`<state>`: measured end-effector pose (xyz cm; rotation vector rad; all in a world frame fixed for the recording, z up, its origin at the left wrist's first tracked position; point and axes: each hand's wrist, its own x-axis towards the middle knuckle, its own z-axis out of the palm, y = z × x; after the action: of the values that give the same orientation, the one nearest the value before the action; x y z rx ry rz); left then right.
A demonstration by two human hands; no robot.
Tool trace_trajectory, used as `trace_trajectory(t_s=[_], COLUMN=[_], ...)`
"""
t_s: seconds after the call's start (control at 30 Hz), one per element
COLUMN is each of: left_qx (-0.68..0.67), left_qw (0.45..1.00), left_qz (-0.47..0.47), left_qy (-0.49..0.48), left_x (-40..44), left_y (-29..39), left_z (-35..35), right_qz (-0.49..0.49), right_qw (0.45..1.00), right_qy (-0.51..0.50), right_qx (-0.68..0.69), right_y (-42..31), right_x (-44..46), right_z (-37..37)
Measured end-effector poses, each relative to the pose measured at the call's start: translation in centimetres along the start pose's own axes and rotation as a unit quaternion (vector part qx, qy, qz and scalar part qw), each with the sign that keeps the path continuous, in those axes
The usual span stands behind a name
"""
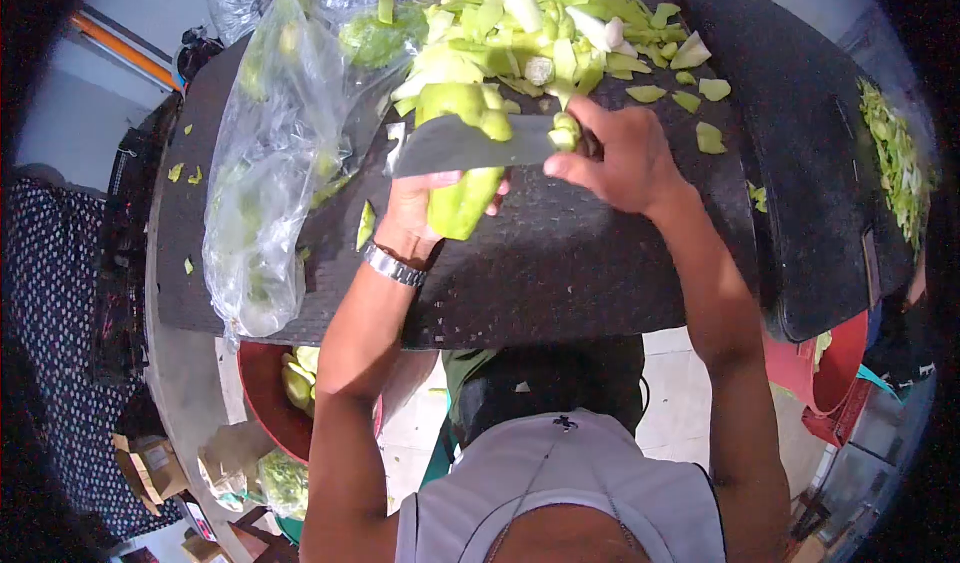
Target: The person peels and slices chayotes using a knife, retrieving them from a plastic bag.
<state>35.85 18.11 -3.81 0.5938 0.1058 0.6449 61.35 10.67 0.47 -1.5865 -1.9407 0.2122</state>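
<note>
My left hand (414, 201) is wrapped round a thick, pale green, knobby vegetable (466, 209), partly peeled, held above the dark table. In my right hand (628, 159) is a knife (487, 149) with a broad grey blade. The blade lies crosswise in front of the vegetable and hides its middle; whether it is cutting in, I cannot tell. A small green chunk (565, 132) sits at the handle end of the blade, by my right thumb and forefinger. Just beyond both hands rises a heap of green and white peelings (545, 28).
A clear plastic bag (275, 173) of green vegetables lies on the left of the dark table (560, 283). Below the table edge stand a red bucket (262, 403) with pale green pieces and another red bucket (838, 368). More trimmings (893, 163) lie at the far right.
</note>
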Motion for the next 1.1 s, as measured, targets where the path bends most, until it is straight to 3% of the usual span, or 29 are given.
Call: trace_trajectory(t_s=[0.13, 0.23, 0.37, 0.5, 0.6, 0.63, 0.73, 0.83, 0.93, 1.03, 1.1], left_qx=[0.055, 0.009, 0.020, 0.041, 0.021, 0.074, 0.061, 0.108, 0.101, 0.036, -0.018], left_qw=[0.998, 0.999, 0.999, 0.997, 0.998, 0.995, 0.997, 0.988, 0.985, 0.995, 0.997], left_qz=[0.010, -0.017, -0.037, -0.048, -0.055, -0.048, -0.003, -0.015, 0.014, 0.080, 0.073], left_qy=[0.022, 0.030, 0.026, 0.046, 0.039, 0.037, 0.050, 0.110, 0.142, 0.057, -0.010], left_x=[-0.8, 0.3, 0.3, 0.6, 0.8, 0.5, 0.7, 1.4, 1.3, 1.2, 1.4], left_y=[-0.5, -0.7, -2.4, -2.1, -1.4, -0.8, -0.8, 0.3, 1.2, 1.9, 1.8], left_z=[0.6, 0.2, 0.6, 0.6, 1.5, 1.4, 1.9, 1.5, 3.3, 2.6, 3.2], right_qz=[-0.042, 0.025, -0.053, -0.048, 0.051, 0.101, 0.096, 0.218, 0.254, 0.291, 0.311], right_qw=[0.999, 0.999, 0.998, 0.999, 0.999, 0.993, 0.992, 0.975, 0.958, 0.901, 0.905], right_qy=[0.023, -0.035, 0.034, 0.015, 0.008, 0.037, 0.065, -0.004, -0.026, -0.058, -0.037], right_qx=[0.011, 0.032, -0.003, 0.008, -0.007, -0.041, 0.055, 0.041, 0.130, 0.316, 0.288], right_y=[0.6, 1.4, -1.7, -1.9, 2.1, 2.8, 2.2, 2.5, 3.5, 2.5, 2.3], right_x=[0.0, 0.6, 0.2, 0.1, 1.2, 1.6, 1.6, 2.0, 1.2, 0.9, 0.9], right_z=[-0.2, -0.1, 0.8, 0.1, 0.3, -0.3, -0.5, 0.7, 1.2, -0.3, -0.2])
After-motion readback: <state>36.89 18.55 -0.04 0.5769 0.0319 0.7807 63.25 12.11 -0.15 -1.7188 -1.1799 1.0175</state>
